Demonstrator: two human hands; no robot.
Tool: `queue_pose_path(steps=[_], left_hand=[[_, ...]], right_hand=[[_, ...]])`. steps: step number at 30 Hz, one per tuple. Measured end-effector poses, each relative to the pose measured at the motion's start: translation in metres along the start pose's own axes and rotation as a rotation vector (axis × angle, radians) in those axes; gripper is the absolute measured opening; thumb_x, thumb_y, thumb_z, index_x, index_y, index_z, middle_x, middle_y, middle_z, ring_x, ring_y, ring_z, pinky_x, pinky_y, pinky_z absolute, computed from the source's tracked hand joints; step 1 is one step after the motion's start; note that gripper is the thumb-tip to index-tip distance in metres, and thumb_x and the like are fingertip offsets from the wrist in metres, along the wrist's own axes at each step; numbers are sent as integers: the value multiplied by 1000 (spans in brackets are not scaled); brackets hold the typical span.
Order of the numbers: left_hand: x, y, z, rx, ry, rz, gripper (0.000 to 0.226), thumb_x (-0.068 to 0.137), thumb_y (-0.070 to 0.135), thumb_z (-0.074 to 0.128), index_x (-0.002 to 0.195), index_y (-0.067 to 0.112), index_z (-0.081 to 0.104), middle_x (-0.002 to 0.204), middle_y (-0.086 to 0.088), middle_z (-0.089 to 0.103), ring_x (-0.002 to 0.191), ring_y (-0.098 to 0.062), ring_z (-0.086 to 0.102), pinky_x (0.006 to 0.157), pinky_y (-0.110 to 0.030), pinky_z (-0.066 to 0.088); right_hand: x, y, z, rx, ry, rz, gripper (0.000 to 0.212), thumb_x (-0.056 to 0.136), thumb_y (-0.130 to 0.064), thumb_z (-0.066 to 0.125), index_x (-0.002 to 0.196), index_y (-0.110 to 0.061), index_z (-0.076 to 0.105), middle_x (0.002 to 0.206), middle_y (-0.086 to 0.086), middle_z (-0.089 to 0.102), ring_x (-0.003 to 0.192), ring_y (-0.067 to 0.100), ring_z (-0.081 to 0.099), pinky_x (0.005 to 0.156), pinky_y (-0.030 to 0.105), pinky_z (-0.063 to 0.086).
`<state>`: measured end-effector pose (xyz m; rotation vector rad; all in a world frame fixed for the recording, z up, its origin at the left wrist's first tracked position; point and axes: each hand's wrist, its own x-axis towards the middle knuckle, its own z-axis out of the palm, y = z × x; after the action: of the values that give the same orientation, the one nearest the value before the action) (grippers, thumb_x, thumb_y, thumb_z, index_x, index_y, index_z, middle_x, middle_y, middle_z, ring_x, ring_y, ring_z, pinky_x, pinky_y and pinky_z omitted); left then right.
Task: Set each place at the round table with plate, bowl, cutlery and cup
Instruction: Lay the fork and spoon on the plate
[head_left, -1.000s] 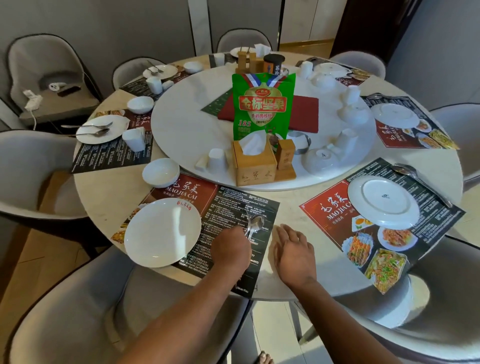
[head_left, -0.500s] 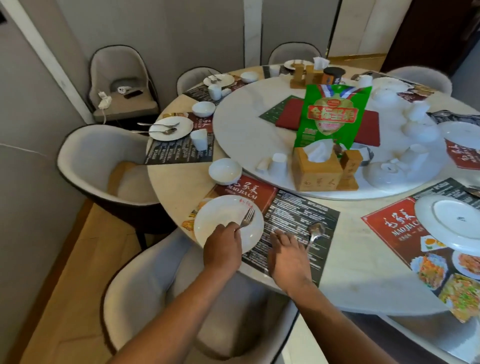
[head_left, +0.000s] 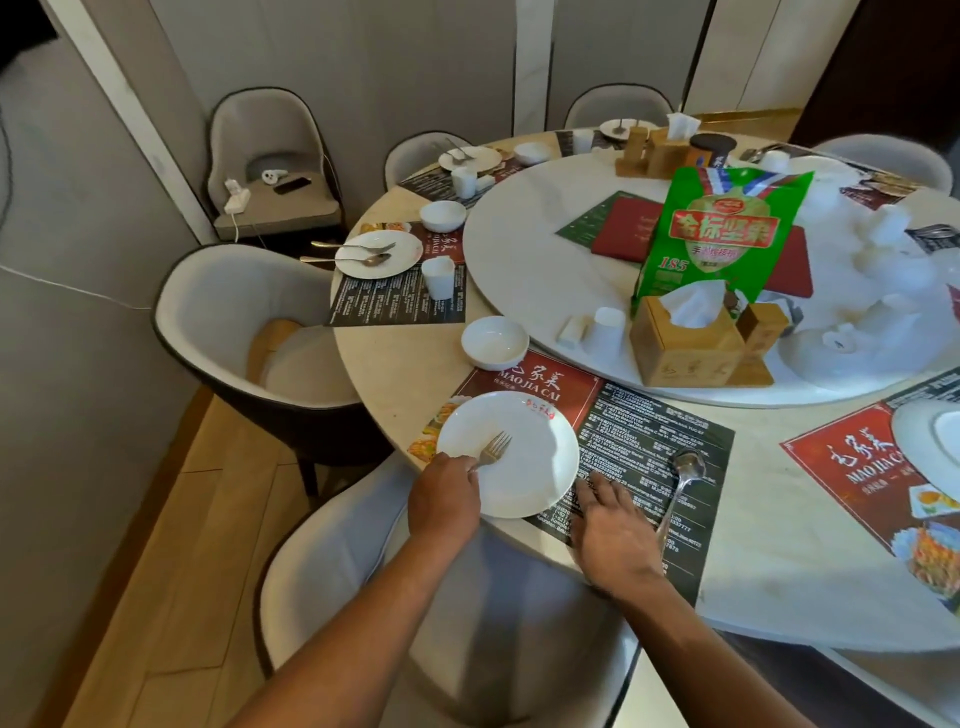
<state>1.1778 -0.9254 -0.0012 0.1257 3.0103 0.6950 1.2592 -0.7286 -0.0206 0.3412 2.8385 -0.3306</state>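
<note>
At the near place, the left hand has its grip around a fork lying tines-up on the plate. The right hand rests flat and relaxed on the placemat, just beside the spoon. The bowl stands beyond; no cup here yet. Far-left places look set; the right place lacks pieces.

A second ago the left hand was closed over cutlery on the dark printed paper placemat, just beside the right hand. Since then it has carried the silver metal fork left, and the tines now lie on the round white ceramic plate. The silver metal spoon was left on the placemat, apparently released.
</note>
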Motion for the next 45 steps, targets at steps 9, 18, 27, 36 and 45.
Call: queue_pose_path(steps=[9, 18, 27, 36, 45], left_hand=[[5, 1, 3, 102, 46, 14, 27, 103, 31, 49, 117, 28, 72, 112, 2, 67, 100, -19, 63, 70, -28, 46], [7, 4, 5, 153, 67, -6, 26, 103, 32, 51, 117, 28, 73, 113, 0, 65, 101, -19, 63, 71, -28, 51], [7, 6, 3, 216, 61, -30, 24, 102, 33, 53, 116, 29, 73, 112, 1, 67, 99, -17, 62, 67, -27, 50], [4, 10, -2, 249, 23, -34, 31, 100, 40, 56, 125, 24, 64, 121, -3, 62, 110, -20, 58, 75, -30, 52], [-29, 81, 17, 288, -8, 258, 33, 99, 44, 52, 121, 25, 66, 125, -3, 60, 119, -26, 50, 85, -39, 49]], right_hand=[[1, 5, -5, -38, -56, -35, 60, 104, -36, 31, 160, -20, 14, 167, 4, 12, 153, 30, 11, 124, 42, 19], [-1, 7, -8, -43, -59, -47, 60, 106, -36, 30, 160, -22, 11, 168, 1, 7, 154, 27, 6, 125, 40, 16], [2, 10, -4, -28, -58, -55, 60, 105, -36, 32, 160, -23, 12, 168, 0, 8, 154, 26, 6, 124, 40, 17], [0, 13, -4, 6, -32, -73, 60, 104, -36, 35, 160, -22, 16, 167, 2, 15, 153, 27, 12, 123, 40, 23], [-28, 61, -19, 30, 288, 63, 54, 102, -39, 41, 153, -23, 37, 155, 3, 41, 142, 26, 34, 113, 42, 39]])
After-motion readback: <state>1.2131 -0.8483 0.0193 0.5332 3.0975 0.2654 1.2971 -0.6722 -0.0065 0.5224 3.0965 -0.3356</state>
